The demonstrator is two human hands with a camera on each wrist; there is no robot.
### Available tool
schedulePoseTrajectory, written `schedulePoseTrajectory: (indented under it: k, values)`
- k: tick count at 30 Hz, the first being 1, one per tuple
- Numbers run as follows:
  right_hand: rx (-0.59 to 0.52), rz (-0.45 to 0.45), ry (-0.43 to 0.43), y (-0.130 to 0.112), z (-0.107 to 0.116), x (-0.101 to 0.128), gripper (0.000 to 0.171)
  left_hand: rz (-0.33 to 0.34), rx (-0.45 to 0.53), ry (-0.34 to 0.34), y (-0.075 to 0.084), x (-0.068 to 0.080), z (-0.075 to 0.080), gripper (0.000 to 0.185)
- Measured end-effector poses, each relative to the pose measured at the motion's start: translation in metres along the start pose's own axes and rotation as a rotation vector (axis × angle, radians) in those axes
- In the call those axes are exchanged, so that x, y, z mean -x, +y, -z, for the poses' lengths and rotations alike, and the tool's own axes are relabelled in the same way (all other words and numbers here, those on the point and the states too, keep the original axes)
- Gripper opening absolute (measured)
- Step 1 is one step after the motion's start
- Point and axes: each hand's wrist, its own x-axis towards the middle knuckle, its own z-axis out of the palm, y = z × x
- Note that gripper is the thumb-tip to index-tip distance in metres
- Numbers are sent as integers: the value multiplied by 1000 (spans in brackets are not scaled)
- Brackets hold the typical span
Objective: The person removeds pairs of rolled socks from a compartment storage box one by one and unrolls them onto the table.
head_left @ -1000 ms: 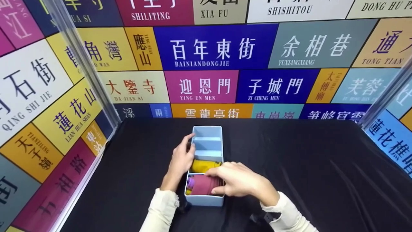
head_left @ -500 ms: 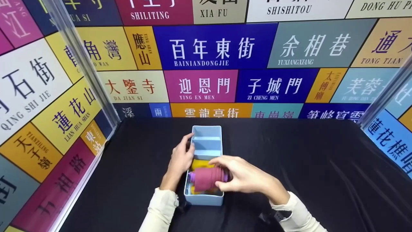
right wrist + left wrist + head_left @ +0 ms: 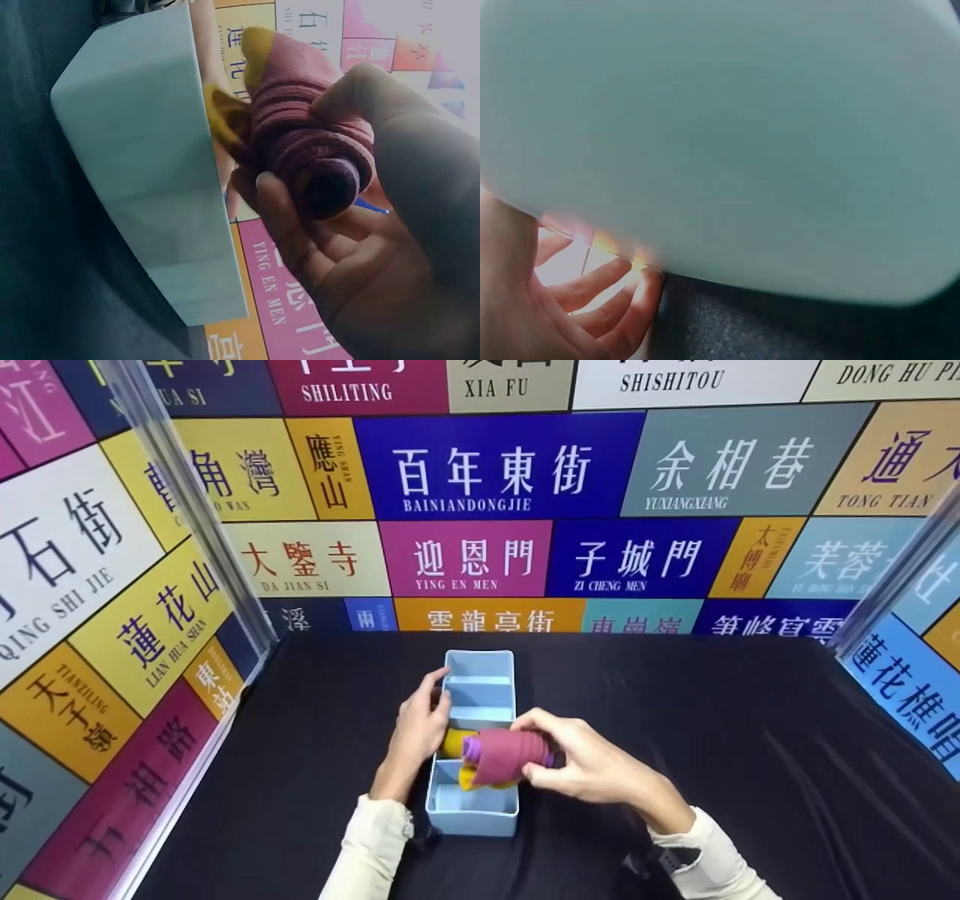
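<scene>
My right hand [image 3: 592, 761] grips a rolled pair of socks [image 3: 510, 756], maroon with purple and yellow parts, between thumb and fingers. It is lifted over the front part of a long pale-blue divided box [image 3: 472, 823]. In the right wrist view the roll's spiral end faces the camera, and a yellow part sticks out beside the box wall [image 3: 150, 172]. My left hand [image 3: 416, 724] rests along the box's left side, fingers extended at the rim. The box wall fills most of the left wrist view. Another yellow roll [image 3: 455, 742] lies in a middle compartment, partly hidden behind the socks.
The box stands on a black cloth [image 3: 675, 712]. The front compartment and the two far compartments show bare floors. Behind and at both sides rise panels [image 3: 465, 559] covered in coloured street-name signs, with clear corner posts [image 3: 217, 540].
My right hand has raised the maroon sock roll out of the front compartment and moved it up and to the right. The left hand has stayed at the box's side.
</scene>
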Motion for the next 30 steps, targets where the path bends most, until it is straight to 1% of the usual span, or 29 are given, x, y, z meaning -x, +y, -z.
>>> schedulePoseTrajectory:
  k: [4, 7, 10, 17, 30]
  values:
    - [-77, -23, 7, 4, 4, 4, 46, 0, 2, 4, -1, 0, 1, 43]
    - [-110, -36, 15, 7, 8, 9, 46, -6, 0, 6, -2, 0, 0, 43]
    - [-106, -45, 23, 12, 11, 15, 45, -13, 2, 5, -3, 0, 0, 43]
    - [-113, -63, 22, 25, 15, 31, 41, 0, 10, -10, -3, -1, -1, 44]
    - [-160, -106, -41, 48, 24, 55, 36, -8, 15, -15, -2, 0, 0, 44]
